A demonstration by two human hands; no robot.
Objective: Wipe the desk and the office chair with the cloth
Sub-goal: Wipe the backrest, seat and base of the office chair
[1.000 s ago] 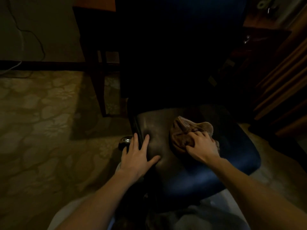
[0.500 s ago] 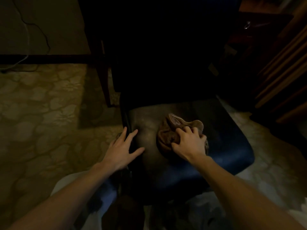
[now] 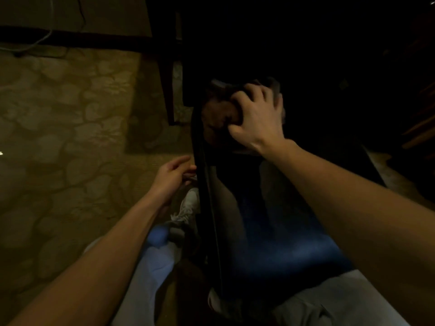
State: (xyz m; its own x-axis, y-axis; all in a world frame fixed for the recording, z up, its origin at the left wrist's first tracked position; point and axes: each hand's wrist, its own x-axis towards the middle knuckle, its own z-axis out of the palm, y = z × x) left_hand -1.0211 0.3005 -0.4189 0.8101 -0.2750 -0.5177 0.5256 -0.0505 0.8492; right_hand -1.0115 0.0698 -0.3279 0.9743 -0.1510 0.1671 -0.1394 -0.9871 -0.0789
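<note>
Cloth (image 3: 220,114), brown and crumpled into a dim bunch, lies on the far left part of the office chair (image 3: 270,243) seat, whose dark blue cover shines faintly nearer the camera. In the head view the right hand (image 3: 257,118) sits on the cloth's right side, fingers curled into its folds and gripping it. The left hand (image 3: 170,178) is well apart from the cloth, nearer and to the left. Its fingers are relaxed and hold nothing, fingertips at the seat's dark left edge, above the patterned floor (image 3: 58,125).
</note>
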